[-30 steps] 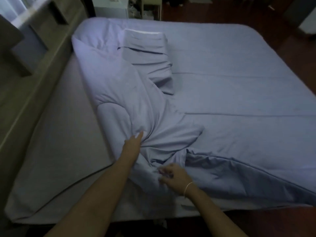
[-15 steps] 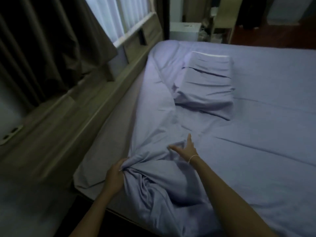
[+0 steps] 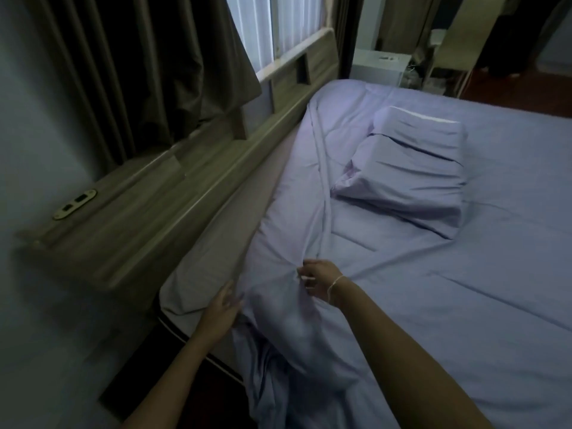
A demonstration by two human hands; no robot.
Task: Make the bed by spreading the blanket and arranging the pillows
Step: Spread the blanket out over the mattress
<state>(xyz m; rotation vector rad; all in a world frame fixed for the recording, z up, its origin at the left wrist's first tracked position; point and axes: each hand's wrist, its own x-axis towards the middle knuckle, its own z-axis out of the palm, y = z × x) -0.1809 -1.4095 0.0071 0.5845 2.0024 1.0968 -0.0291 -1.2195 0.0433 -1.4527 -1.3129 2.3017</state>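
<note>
A pale lilac blanket (image 3: 448,289) covers most of the bed, with its near corner bunched and hanging over the bed's edge. My right hand (image 3: 317,280), with a thin bracelet on the wrist, pinches a fold of the blanket where several creases meet. My left hand (image 3: 221,311) lies with fingers spread against the blanket's bunched edge, beside the bare grey sheet (image 3: 235,230). One lilac pillow (image 3: 408,168) lies on top of the blanket farther up the bed, slightly askew.
A wooden headboard shelf (image 3: 161,205) with a small socket plate runs along the bed's left side. Dark curtains (image 3: 139,66) and a bright window hang above it. A white box and furniture (image 3: 379,68) stand beyond the bed's far end.
My view has swung left toward the headboard. My right hand went from lying flat on the blanket to pinching a fold. My left hand loosened its clutch on the bunched edge and spread its fingers.
</note>
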